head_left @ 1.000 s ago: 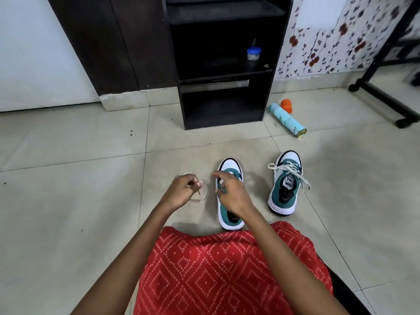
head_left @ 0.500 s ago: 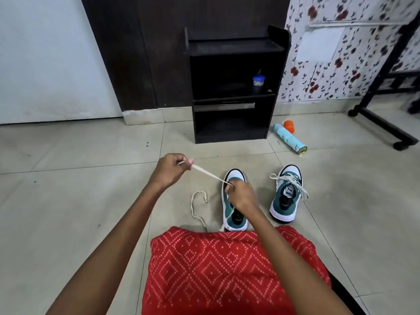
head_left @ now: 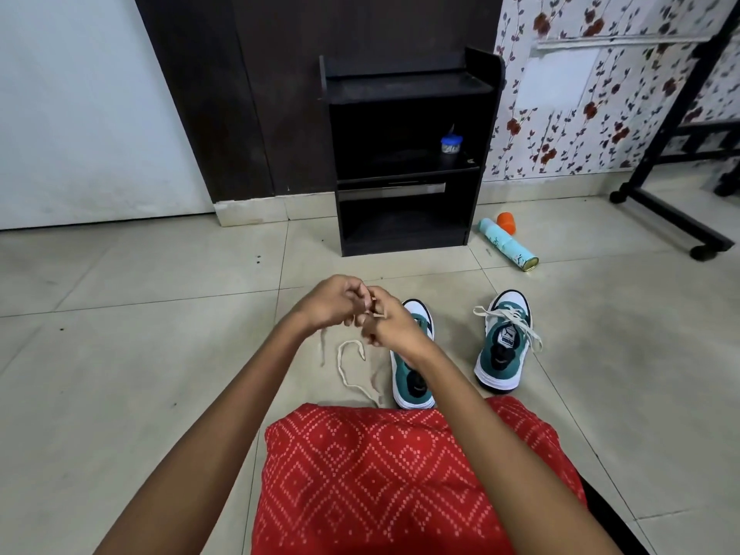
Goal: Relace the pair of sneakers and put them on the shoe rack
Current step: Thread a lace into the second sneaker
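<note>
Two white and teal sneakers stand on the tiled floor. The left sneaker has no lace through its eyelets and lies partly under my right wrist. The right sneaker is laced, its white lace ends spread loose. My left hand and my right hand meet above the toe of the left sneaker, both pinching the cream shoelace. The rest of that lace trails in a loop on the floor to the left of the shoe. The black shoe rack stands against the wall straight ahead.
A small blue-lidded jar sits on the rack's middle shelf. A light blue spray can and an orange cap lie on the floor right of the rack. A black wheeled frame stands at far right. My red patterned lap fills the foreground.
My left hand has come back in from the left and now meets my right hand above the shoe's toe. The taut stretch of lace between them has gone slack.
</note>
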